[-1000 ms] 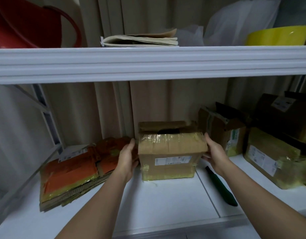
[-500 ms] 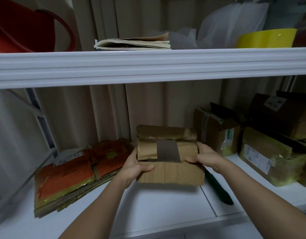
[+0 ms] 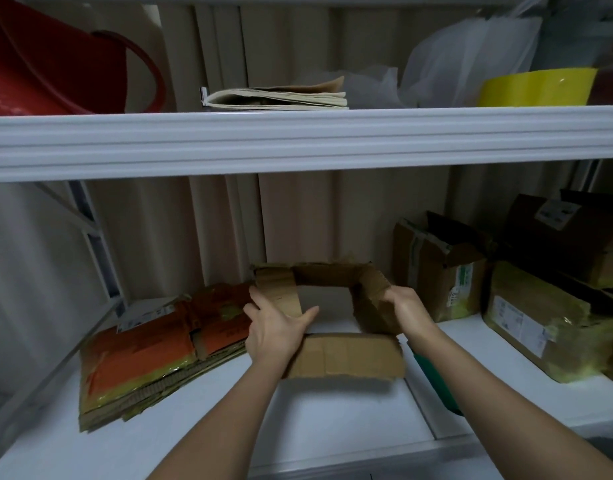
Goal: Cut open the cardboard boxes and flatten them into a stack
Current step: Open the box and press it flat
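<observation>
The open box [image 3: 332,313] is in the middle of the lower shelf [image 3: 332,420], held up by both hands. It has no top or bottom now, so you can see right through it to the white shelf. Its near flap hangs down toward the person.

The left hand [image 3: 277,327] holds the left wall, with the thumb hooked inside and the fingers [image 3: 255,299] curled on the outside. The right hand [image 3: 405,313] grips the right wall near its top edge, fingers wrapped over it.

Just to the left lies the flat stack [image 3: 152,355] of orange and brown cardboard. The box almost touches it. A green knife [image 3: 433,382] lies on the shelf under the right arm. More taped boxes [image 3: 547,327] wait at the right, and one open box [image 3: 440,268] sits behind them.

I think the next job is to squash this box flat and put it on the stack. Some things could go wrong. If the hands push the wrong corners, the walls may bend or tear and not fold flat. The right arm is close to the knife and could bump it off the shelf edge. A box dropped crooked could make the stack slide.
</observation>
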